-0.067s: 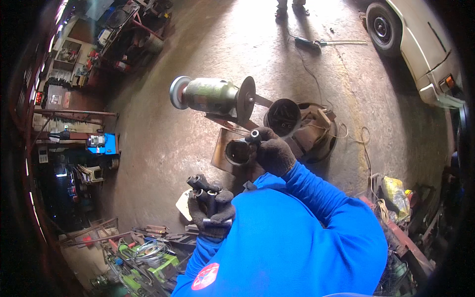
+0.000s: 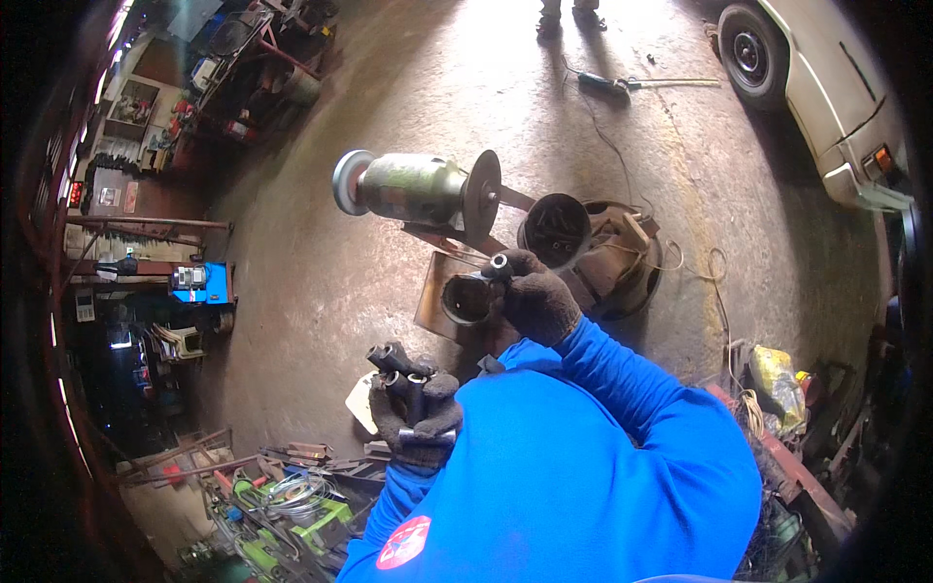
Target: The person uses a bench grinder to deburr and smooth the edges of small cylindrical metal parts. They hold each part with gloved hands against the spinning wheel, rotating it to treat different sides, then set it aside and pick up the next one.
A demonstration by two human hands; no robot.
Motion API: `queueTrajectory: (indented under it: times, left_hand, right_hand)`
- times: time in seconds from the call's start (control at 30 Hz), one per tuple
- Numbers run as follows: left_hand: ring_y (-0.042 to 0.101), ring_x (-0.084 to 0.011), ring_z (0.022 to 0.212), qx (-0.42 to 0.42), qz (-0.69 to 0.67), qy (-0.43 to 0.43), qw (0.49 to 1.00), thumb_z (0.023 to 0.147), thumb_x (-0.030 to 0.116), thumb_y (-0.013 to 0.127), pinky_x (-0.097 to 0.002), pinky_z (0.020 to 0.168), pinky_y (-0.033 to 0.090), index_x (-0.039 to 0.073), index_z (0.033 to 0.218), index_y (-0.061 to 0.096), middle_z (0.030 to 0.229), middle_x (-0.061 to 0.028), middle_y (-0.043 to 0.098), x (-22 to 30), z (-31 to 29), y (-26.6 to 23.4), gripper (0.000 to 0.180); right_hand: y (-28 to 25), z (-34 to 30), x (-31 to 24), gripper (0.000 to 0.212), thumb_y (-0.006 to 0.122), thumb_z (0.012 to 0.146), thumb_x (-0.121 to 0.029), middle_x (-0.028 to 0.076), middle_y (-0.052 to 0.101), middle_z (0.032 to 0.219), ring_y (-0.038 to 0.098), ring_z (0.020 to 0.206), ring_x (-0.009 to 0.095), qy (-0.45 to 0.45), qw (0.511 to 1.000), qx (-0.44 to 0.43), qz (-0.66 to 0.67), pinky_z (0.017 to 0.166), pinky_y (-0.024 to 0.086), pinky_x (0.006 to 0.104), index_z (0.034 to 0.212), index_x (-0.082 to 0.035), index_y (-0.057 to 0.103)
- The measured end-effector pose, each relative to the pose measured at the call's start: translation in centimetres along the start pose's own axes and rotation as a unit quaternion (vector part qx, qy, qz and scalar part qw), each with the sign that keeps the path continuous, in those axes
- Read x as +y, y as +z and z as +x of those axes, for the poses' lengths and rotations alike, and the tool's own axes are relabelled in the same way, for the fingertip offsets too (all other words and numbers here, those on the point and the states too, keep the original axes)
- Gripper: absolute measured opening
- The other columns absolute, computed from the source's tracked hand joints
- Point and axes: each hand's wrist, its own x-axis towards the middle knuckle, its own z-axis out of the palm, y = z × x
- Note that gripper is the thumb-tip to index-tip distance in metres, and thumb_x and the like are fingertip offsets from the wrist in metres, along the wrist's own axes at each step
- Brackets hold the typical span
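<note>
My right hand [image 2: 539,303], in a dark work glove, is closed on a short metal tube [image 2: 500,264] whose bright ring end faces up. It is at the edge of a round dark container [image 2: 467,299]. My gloved left hand [image 2: 418,420] is closed around several short dark metal tubes [image 2: 394,358], stacked crosswise in its palm and fingers. Beyond the hands stands a green bench grinder [image 2: 413,188], with a pale wheel [image 2: 352,182] on its left end and a dark disc [image 2: 483,196] on its right. A second round bin [image 2: 554,229] holds small dark parts.
A rusty drum-like base [image 2: 627,255] stands right of the bin. A corded power tool [image 2: 604,85] lies on the floor near another person's feet [image 2: 573,21]. A pale vehicle [image 2: 826,97] is at far right; scrap metal and green parts [image 2: 292,510] lie at lower left.
</note>
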Motion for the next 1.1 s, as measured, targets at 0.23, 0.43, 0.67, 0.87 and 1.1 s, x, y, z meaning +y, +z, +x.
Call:
queueTrajectory:
  times: [0.23,0.43,0.67,0.87,1.1]
  left_hand:
    - [0.063,-0.0287,0.115,0.0,-0.007,-0.008,1.0,0.111,0.047,0.064,-0.0246,0.053,0.058,0.019,0.151,0.068,0.138,-0.0213,0.07,-0.3,0.5,-0.4,0.049]
    - [0.062,-0.028,0.118,0.003,0.001,-0.01,1.0,0.111,0.047,0.063,-0.0238,0.054,0.06,0.022,0.155,0.066,0.137,-0.0209,0.072,-0.3,2.0,-0.6,0.05]
    - [0.066,-0.0265,0.111,0.029,-0.009,-0.011,0.999,0.11,0.05,0.065,-0.023,0.053,0.06,0.023,0.151,0.069,0.135,-0.0214,0.074,-0.5,2.2,-0.1,0.05]
    - [0.067,-0.027,0.108,0.039,-0.019,-0.019,0.999,0.11,0.052,0.064,-0.0238,0.052,0.059,0.02,0.148,0.071,0.134,-0.0228,0.074,0.0,2.0,-0.2,0.051]
    - [0.065,-0.0289,0.115,-0.009,-0.053,-0.073,0.996,0.11,0.047,0.064,-0.0253,0.057,0.059,0.022,0.149,0.071,0.141,-0.0223,0.071,0.3,1.9,0.4,0.047]
  right_hand:
    - [-0.8,0.2,-0.4,0.057,0.074,0.105,-0.008,0.016,0.069,0.142,0.072,0.118,0.027,0.018,0.998,-0.031,0.051,0.092,0.063,0.0407,0.158,-0.012,0.054]
    - [0.4,0.7,-2.1,0.065,0.071,0.107,-0.01,0.013,0.067,0.14,0.069,0.103,0.02,0.034,0.996,-0.023,0.074,0.086,0.062,0.0388,0.166,-0.016,0.046]
    - [2.1,0.7,-2.7,0.062,0.071,0.107,-0.017,0.004,0.066,0.125,0.066,0.094,0.012,0.039,0.998,0.012,0.037,0.076,0.059,0.0282,0.165,-0.018,0.049]
    - [-2.7,4.7,-0.8,0.043,0.061,0.11,-0.02,0.005,0.071,0.105,0.061,0.073,0.011,0.038,0.974,0.216,-0.054,0.06,0.052,0.0276,0.153,-0.011,0.058]
    - [-7.0,10.7,2.6,0.021,0.061,0.109,-0.026,0.008,0.073,0.094,0.057,0.061,0.015,0.013,0.939,0.341,-0.035,0.05,0.043,0.0322,0.125,-0.012,0.061]
